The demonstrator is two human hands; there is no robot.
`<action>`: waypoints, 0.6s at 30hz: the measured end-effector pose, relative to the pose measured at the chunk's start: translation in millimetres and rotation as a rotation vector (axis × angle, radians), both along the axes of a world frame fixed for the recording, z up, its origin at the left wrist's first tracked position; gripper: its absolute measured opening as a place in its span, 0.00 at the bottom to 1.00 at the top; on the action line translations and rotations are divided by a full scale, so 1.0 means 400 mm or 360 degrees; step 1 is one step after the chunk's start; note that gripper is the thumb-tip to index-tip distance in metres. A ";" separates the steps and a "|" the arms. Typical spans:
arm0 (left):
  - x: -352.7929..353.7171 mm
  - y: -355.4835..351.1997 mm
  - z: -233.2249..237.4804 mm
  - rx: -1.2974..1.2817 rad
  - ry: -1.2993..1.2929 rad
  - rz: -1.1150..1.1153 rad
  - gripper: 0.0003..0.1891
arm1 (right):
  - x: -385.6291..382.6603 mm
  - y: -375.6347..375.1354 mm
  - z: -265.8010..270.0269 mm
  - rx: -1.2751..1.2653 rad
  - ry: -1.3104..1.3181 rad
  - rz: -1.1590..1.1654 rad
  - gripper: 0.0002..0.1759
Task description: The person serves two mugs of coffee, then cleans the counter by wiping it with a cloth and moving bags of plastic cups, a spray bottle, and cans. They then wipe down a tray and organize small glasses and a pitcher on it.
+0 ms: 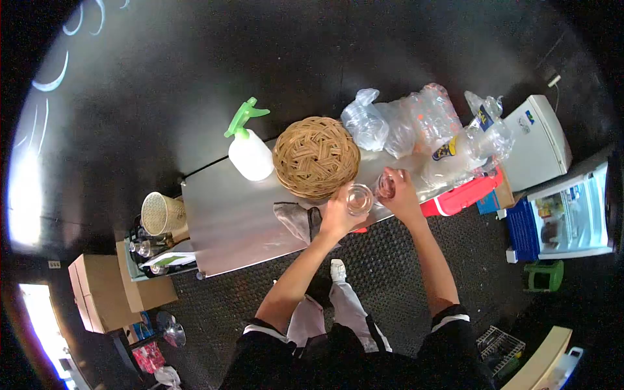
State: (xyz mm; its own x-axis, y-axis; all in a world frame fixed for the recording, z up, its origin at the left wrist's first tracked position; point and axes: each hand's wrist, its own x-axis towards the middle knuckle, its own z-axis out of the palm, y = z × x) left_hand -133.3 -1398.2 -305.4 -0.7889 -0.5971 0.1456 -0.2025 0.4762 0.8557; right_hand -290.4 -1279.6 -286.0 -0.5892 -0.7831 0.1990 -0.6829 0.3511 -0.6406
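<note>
My left hand (337,216) is wrapped round a clear drinking glass (360,199), its round rim facing up toward me. Just to the right, my right hand (404,196) has its fingers closed on a second clear glass (385,187), mostly covered by those fingers. The two glasses are close together above the front edge of the metal table (227,221). A grey cloth (294,221) lies beside my left wrist. Behind my left hand sits a stack of woven wicker plates (316,156).
A white spray bottle with a green trigger (251,156) stands left of the wicker. Plastic bags of cups (429,120) crowd the table's right end. A red cooler (465,195) is below them. An open fridge (572,211) stands far right, cardboard boxes (107,292) at left.
</note>
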 end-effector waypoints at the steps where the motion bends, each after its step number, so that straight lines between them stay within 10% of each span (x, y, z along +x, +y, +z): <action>1: 0.004 -0.003 0.004 0.0019 0.0099 0.0007 0.41 | -0.005 0.001 0.001 -0.0004 -0.0001 0.0022 0.42; 11: 0.264 -0.106 0.228 -0.0169 0.0245 0.0548 0.41 | 0.111 -0.109 0.272 -0.0298 -0.0173 0.0212 0.36; 18: 0.445 -0.251 0.205 -0.0100 0.0124 0.0894 0.37 | 0.302 -0.360 0.209 -0.0220 -0.0191 0.0759 0.38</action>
